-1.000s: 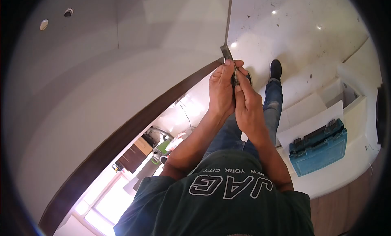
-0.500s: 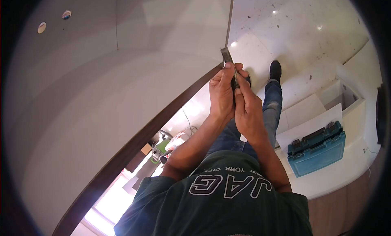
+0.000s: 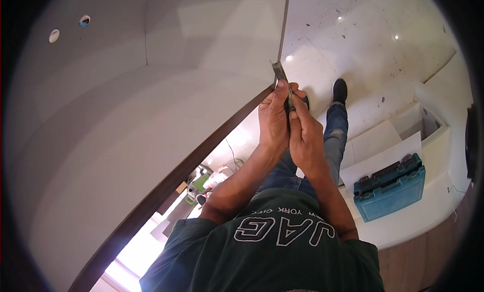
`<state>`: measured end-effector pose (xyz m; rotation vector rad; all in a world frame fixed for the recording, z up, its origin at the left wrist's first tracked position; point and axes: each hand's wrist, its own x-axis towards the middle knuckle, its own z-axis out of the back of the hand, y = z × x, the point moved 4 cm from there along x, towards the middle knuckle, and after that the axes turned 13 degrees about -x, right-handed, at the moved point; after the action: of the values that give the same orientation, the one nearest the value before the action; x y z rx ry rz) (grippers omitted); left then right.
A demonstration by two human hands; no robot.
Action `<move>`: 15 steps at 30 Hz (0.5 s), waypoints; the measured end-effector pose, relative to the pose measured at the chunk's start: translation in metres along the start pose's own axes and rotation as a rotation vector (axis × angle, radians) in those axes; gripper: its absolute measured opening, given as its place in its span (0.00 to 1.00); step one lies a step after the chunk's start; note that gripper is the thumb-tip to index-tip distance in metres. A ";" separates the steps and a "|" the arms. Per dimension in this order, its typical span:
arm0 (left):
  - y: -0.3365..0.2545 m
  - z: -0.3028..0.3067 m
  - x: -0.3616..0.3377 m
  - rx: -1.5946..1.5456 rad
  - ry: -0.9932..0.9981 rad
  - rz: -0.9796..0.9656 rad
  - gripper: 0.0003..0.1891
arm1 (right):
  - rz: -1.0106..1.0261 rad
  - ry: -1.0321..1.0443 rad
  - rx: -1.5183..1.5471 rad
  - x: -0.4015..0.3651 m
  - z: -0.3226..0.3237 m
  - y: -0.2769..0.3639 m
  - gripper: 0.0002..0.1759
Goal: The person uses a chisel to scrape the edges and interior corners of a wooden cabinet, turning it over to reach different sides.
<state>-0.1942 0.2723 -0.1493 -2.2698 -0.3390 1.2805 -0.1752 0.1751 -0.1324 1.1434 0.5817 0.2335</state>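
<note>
Gripping metal strip: left hand, right hand both closed; white panel corner at 12 o'clock.

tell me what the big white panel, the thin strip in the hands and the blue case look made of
The panel: likely laminated board, smooth matt white face, dark brown edge band. The strip: probably metal, thin, grey, dull sheen. The case: moulded plastic by its look, teal with dark latches.

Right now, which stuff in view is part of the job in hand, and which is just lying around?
In hand: left hand and right hand, both holding the metal strip at the corner of the white panel.
Lying about: blue tool case, green power tool, white boards on the floor.
</note>
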 end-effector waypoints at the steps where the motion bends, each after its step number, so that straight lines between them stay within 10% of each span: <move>1: 0.001 0.004 0.002 0.042 0.015 -0.003 0.21 | 0.000 -0.001 0.000 0.000 0.001 0.001 0.24; 15: 0.008 0.008 0.014 -0.134 0.025 0.124 0.29 | 0.048 -0.020 -0.046 0.011 0.004 0.000 0.24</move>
<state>-0.1941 0.2745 -0.1677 -2.4515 -0.2864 1.3256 -0.1643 0.1770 -0.1350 1.1150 0.5295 0.2746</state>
